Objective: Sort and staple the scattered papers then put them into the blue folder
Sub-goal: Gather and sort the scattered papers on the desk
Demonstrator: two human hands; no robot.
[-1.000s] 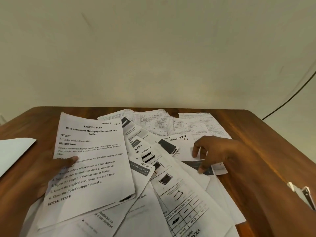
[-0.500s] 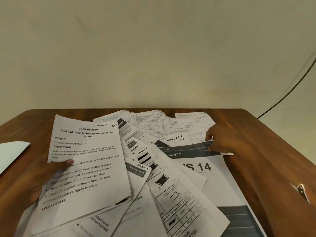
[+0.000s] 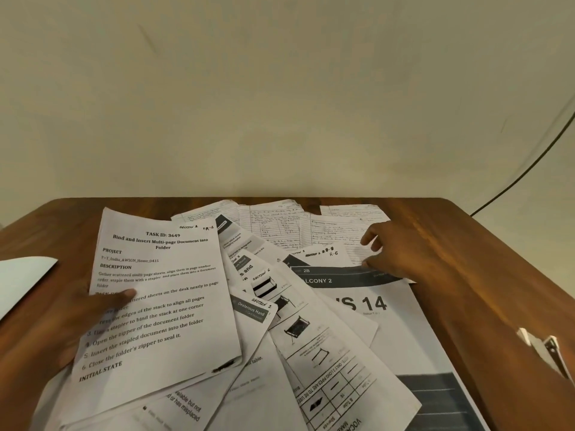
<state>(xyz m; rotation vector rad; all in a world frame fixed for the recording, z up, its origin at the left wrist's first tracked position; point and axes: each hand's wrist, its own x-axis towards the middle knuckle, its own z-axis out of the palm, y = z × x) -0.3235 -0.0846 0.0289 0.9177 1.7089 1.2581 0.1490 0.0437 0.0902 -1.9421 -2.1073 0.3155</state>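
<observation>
Now uncovered beside the instruction sheet (image 3: 161, 293), a big poster page (image 3: 367, 303), right hand (image 3: 401, 256) pinching its top edge, left hand (image 3: 59, 325) clamping the sheet — sorting barely begun.

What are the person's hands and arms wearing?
Nothing that shows. The bare left hand and bare right hand have no gloves or rings in view, and both forearms reach in with no sleeves, watch or bracelet visible. Fingernails look short and plain.

Home desk: wooden table (image 3: 485, 244), scattered papers (image 3: 311, 337), bare wall (image 3: 280, 88)
</observation>
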